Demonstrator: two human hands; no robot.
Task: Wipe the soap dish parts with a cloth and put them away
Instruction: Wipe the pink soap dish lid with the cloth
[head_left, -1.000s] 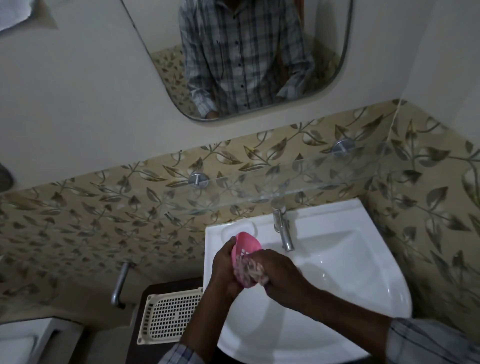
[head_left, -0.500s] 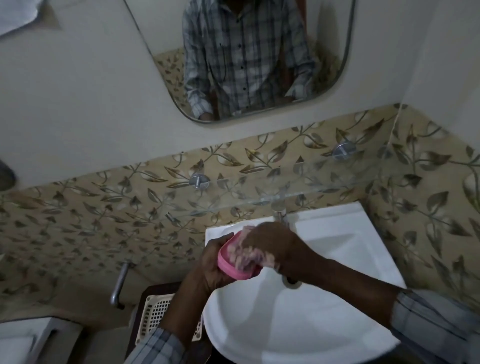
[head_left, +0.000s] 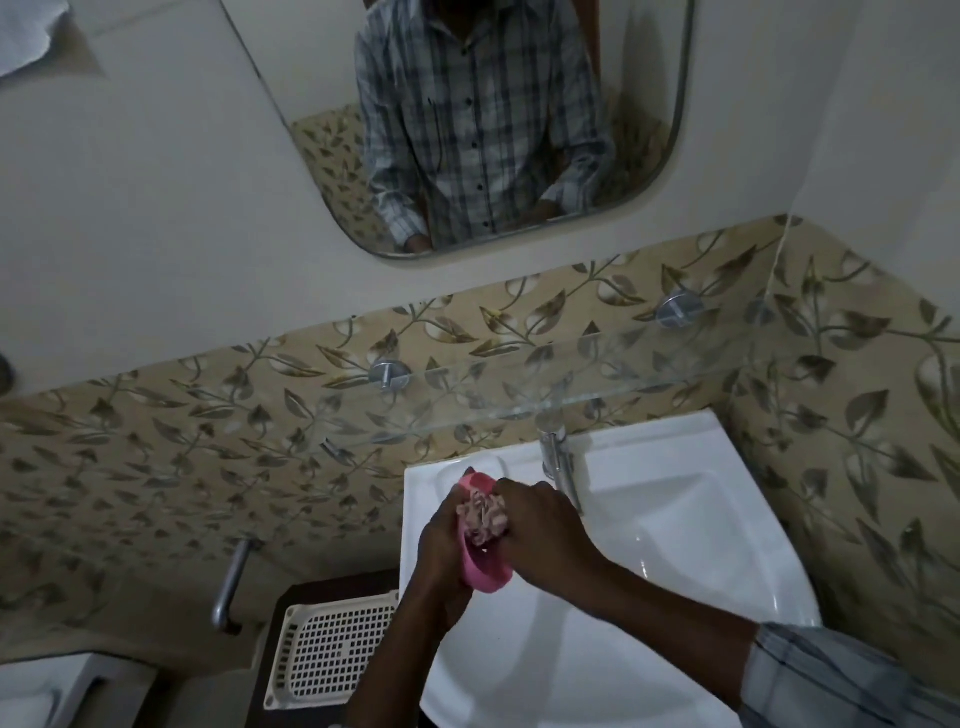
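Note:
Above the left part of the white sink (head_left: 691, 525), my left hand (head_left: 441, 551) grips a pink soap dish part (head_left: 485, 569) from its left side. The part stands on edge, its hollow facing right. My right hand (head_left: 545, 535) holds a bunched, patterned cloth (head_left: 483, 514) and presses it into the upper half of that hollow. The cloth hides much of the dish's inside. A cream perforated tray (head_left: 332, 652), possibly another soap dish part, lies flat on a dark stand left of the sink.
A chrome tap (head_left: 558, 462) rises at the back of the sink, just right of my hands. A glass shelf (head_left: 519, 395) on round metal mounts runs above it. A mirror (head_left: 483, 119) hangs higher up. A metal pipe (head_left: 231, 587) sticks out of the leaf-patterned tiles at left.
The pink part has turned from lying nearly flat to standing on edge. My right hand with the cloth has slid down from the tap area into the part's upper hollow.

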